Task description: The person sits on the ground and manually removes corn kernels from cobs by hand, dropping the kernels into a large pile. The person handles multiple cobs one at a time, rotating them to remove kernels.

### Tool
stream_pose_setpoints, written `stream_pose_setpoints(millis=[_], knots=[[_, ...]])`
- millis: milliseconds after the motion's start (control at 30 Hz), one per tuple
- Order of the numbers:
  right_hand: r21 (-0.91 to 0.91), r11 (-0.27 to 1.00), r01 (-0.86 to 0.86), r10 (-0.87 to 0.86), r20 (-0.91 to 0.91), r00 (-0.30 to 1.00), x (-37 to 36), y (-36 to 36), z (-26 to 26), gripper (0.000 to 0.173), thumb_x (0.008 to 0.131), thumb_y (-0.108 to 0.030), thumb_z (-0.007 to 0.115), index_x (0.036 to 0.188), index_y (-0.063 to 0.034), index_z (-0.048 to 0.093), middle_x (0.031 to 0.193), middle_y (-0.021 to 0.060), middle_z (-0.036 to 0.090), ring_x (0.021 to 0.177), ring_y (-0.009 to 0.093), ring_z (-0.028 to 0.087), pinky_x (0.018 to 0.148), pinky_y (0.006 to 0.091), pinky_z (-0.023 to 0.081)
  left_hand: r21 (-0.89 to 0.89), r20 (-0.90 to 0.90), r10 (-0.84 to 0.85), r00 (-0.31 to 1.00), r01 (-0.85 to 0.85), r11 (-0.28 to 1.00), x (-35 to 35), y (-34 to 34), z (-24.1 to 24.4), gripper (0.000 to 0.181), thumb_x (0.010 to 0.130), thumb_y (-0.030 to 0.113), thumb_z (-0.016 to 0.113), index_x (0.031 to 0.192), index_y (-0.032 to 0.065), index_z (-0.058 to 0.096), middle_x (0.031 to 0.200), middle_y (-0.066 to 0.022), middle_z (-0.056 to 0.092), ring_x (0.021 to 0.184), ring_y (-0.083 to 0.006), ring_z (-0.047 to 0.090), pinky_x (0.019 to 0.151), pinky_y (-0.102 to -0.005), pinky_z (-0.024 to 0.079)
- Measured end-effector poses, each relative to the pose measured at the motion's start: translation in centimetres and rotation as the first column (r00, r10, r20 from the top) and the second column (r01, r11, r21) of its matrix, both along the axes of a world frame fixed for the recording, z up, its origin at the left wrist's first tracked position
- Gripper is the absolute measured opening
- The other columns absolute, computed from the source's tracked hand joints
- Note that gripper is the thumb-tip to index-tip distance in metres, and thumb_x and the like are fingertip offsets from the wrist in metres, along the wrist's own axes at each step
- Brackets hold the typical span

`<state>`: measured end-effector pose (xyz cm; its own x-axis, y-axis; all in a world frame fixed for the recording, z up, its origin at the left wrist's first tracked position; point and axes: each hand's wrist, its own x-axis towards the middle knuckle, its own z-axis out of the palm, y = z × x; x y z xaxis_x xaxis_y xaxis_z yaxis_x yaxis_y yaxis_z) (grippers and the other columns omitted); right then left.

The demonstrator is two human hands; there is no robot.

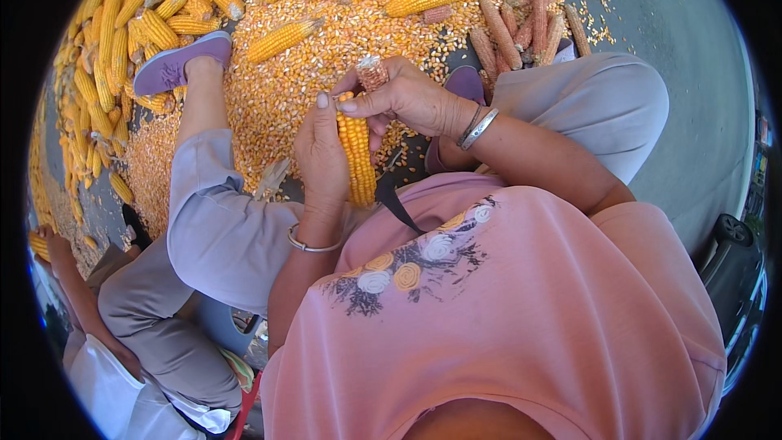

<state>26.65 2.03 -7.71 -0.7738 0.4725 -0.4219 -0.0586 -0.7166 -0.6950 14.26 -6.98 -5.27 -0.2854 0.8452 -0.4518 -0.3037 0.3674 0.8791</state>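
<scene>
My left hand grips an ear of dried yellow corn, which stands nearly upright above my lap. Its rows of kernels face me. My right hand holds a reddish stripped corncob, its pale broken end pointing up, and its thumb presses near the top of the ear. Both thumbs almost meet there. Some right fingers are hidden behind the ear and cob. Below the hands spreads a thick bed of loose kernels. One whole ear lies on it, just beyond my hands.
A large heap of unshelled ears lies left and ahead. Stripped cobs are piled at the front right. My purple shoe rests between ears and kernels. A seated person is at lower left; a parked car stands at right.
</scene>
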Motion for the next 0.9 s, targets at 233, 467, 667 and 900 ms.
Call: stream_pose_setpoints(millis=[233, 467, 667, 900], knots=[[-0.025, 1.0, 0.012, -0.012, -0.009, 1.0, 0.1, 0.2, -0.4, 0.025, 0.087, -0.013, 0.072, 0.106, 0.0021, 0.065, 0.068, 0.0034, 0.059, 0.051, 0.012, 0.056, 0.05, 0.0332, 0.057, -0.041, 0.009, 0.067, 0.998, -0.066, 0.997, -0.2, -0.5, -0.8, 0.051, 0.108, 0.033, 0.028, 0.105, -0.0042, 0.062, 0.072, -0.0126, 0.065, 0.06, -0.0157, 0.062, 0.051, -0.0243, 0.05], [-0.013, 0.999, 0.042, -0.042, -0.044, 0.998, 0.3, 0.6, -0.6, 0.026, 0.089, -0.013, 0.07, 0.108, 0.0029, 0.065, 0.066, 0.0028, 0.059, 0.05, 0.011, 0.055, 0.05, 0.035, 0.057, 0.059, 0.144, -0.042, 0.989, 0.034, 0.998, -0.5, -0.4, -1.2, 0.046, 0.107, 0.03, 0.031, 0.132, -0.0022, 0.052, 0.087, -0.0119, 0.064, 0.063, -0.0168, 0.061, 0.054, -0.0295, 0.055], [-0.019, 0.995, 0.095, -0.095, -0.046, 0.994, 0.4, 1.3, -0.7, 0.025, 0.087, -0.012, 0.07, 0.107, 0.0029, 0.067, 0.073, 0.0058, 0.065, 0.053, 0.011, 0.054, 0.049, 0.0269, 0.05, -0.085, 0.295, 0.103, 0.95, -0.081, 0.993, -0.8, -0.4, -1.6, 0.042, 0.106, 0.028, 0.031, 0.122, -0.0028, 0.054, 0.09, -0.0135, 0.064, 0.072, -0.02, 0.065, 0.064, -0.0321, 0.057], [0.01, 0.988, 0.151, -0.151, 0.061, 0.987, 0.5, 1.9, -1.5, 0.023, 0.088, -0.015, 0.07, 0.103, 0.0016, 0.068, 0.074, 0.0046, 0.065, 0.053, 0.01, 0.052, 0.048, 0.0249, 0.047, 0.003, 0.217, -0.001, 0.976, 0.001, 1.0, -0.8, -0.3, -1.4, 0.039, 0.105, 0.032, 0.04, 0.109, -0.0027, 0.058, 0.088, -0.0131, 0.066, 0.071, -0.0189, 0.065, 0.064, -0.0308, 0.056]])
